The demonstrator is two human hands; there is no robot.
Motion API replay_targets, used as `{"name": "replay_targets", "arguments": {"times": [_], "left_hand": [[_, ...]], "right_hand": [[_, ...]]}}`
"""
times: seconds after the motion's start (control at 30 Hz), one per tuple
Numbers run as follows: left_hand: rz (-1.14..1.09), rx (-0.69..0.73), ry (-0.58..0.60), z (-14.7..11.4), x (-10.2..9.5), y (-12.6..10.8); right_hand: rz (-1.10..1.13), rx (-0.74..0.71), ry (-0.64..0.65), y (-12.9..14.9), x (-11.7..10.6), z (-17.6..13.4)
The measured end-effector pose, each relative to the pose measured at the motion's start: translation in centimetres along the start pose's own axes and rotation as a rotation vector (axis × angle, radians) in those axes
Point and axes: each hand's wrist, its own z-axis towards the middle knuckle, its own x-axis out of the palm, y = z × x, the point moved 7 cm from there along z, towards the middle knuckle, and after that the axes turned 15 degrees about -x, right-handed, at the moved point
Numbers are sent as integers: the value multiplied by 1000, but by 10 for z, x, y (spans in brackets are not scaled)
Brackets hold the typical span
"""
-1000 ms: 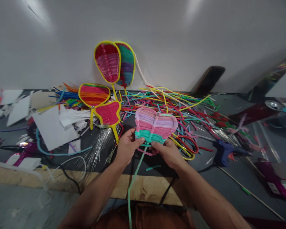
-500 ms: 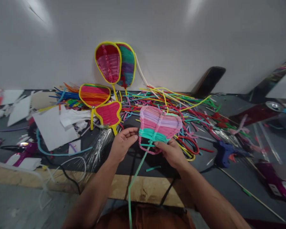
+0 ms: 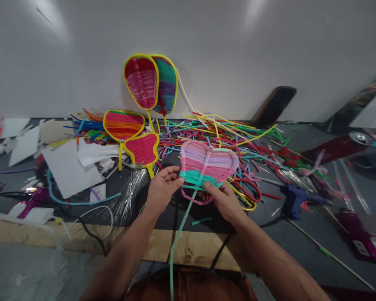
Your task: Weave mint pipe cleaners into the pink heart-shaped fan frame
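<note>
A fan of pipe cleaners [image 3: 208,161], with pink, lilac and teal rows inside a pink fuzzy frame, is held up in front of me. My right hand [image 3: 224,200] grips its lower right part, thumb on the teal rows beside the centre stem. At the left edge, my left hand [image 3: 163,188] pinches the ends of the teal rows between thumb and fingers. Below those rows the pink frame [image 3: 203,202] encloses an unfilled gap. A long mint-green pipe cleaner [image 3: 178,234] runs from the fan's base down toward my lap.
Loose pipe cleaners [image 3: 194,125] lie heaped behind the fan. Finished-looking fans [image 3: 141,83] lean on the wall; a pink one [image 3: 141,150] lies left. A blue glue gun [image 3: 296,202], a purple tool [image 3: 362,234], a phone [image 3: 277,104] and a can [image 3: 338,148] are right.
My left thumb has come onto the fan's left edge. The lowest teal strand has moved up against the other teal rows. The fan has shifted slightly left.
</note>
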Motion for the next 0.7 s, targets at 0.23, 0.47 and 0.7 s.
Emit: {"name": "replay_targets", "arguments": {"times": [0.23, 0.47, 0.7], "left_hand": [[0, 3, 14, 1, 4, 6], [-34, -55, 133, 2, 13, 13], [-3, -181, 309, -5, 32, 26]], "right_hand": [[-12, -28, 22, -7, 0, 1], [-129, -107, 71, 3, 0, 2], [-195, -191, 119, 12, 4, 1]]}}
